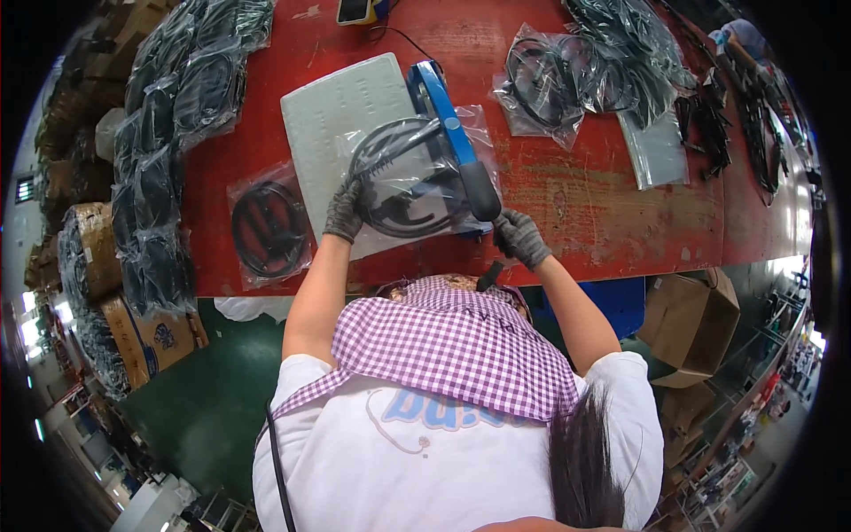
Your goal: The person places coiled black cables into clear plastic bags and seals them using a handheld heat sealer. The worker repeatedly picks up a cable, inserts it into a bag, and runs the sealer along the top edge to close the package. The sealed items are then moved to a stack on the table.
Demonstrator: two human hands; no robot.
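A clear plastic bag (412, 191) with a coiled black cable (357, 164) inside lies over a white foam board (324, 111) and reaches under the arm of a blue heat sealer (450, 124). My left hand (344, 211), in a grey glove, is closed on the bag's left side, by the coil. At the near end of the sealer arm, my gloved right hand (521, 239) has its fingers curled against the black handle (481, 191). Left of the board lies another bagged cable coil (269, 229).
Bagged cables (208, 93) overlap along the table's left edge. More bagged cables (542, 80) lie at the far right, near a stack of clear bags (654, 151) and loose black cables (705, 124). A cardboard box (691, 324) stands below the table at right.
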